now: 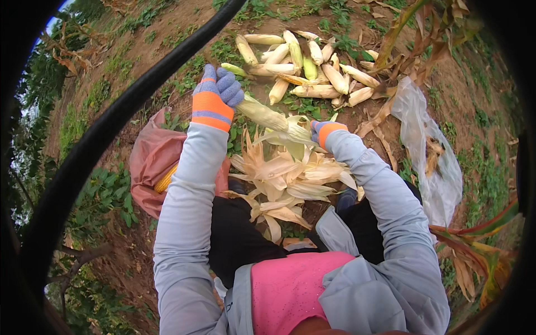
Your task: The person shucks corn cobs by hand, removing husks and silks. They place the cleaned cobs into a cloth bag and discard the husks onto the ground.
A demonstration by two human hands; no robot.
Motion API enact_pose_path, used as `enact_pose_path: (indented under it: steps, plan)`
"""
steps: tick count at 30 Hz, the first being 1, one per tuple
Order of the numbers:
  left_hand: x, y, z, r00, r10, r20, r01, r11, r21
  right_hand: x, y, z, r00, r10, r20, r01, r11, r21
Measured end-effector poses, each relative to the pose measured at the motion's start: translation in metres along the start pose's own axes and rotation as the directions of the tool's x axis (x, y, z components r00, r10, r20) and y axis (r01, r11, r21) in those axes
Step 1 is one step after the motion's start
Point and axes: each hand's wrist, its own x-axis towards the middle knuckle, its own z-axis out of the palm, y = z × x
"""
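Observation:
My left hand, in a blue and orange knit glove, grips the tip end of a pale ear of corn in its husk. At the ear's other end, loosened husk leaves splay out, and my right hand, gloved alike and partly hidden by its sleeve, is closed at them. Below lies a heap of dry, pale corn husks between my feet. Beyond my hands, a pile of unshelled corn ears, most in pale husks and a few greener, rests on the ground.
A red plastic sack with a bare yellow corn cob in it stands by my left arm. A clear plastic bag lies at the right. Dry corn plants and leafy weeds grow around. A dark curved cable or strap crosses the view's left.

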Motion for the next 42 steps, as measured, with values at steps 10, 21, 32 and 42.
enact_pose_path:
  steps: [10,21,32,42]
  plan:
    - [0.003,-0.014,0.01,0.999,0.052,-0.002,-0.052,0.996,-0.075,-0.018,-0.049,-0.085,0.919,-0.057,-0.39,0.32,0.685,0.654]
    - [0.002,-0.061,0.039,0.988,-0.037,-0.149,0.015,0.99,-0.143,-0.033,-0.095,-0.093,0.689,-0.024,-0.725,0.543,0.68,0.494]
    - [0.027,-0.066,-0.017,0.973,0.22,-0.071,-0.191,0.937,0.292,-0.027,-0.098,-0.093,0.68,-0.071,-0.73,0.593,0.638,0.491]
    - [0.008,-0.01,0.009,0.973,0.16,-0.166,-0.193,0.958,-0.211,-0.06,-0.093,-0.081,0.661,-0.375,-0.65,0.744,0.443,0.5]
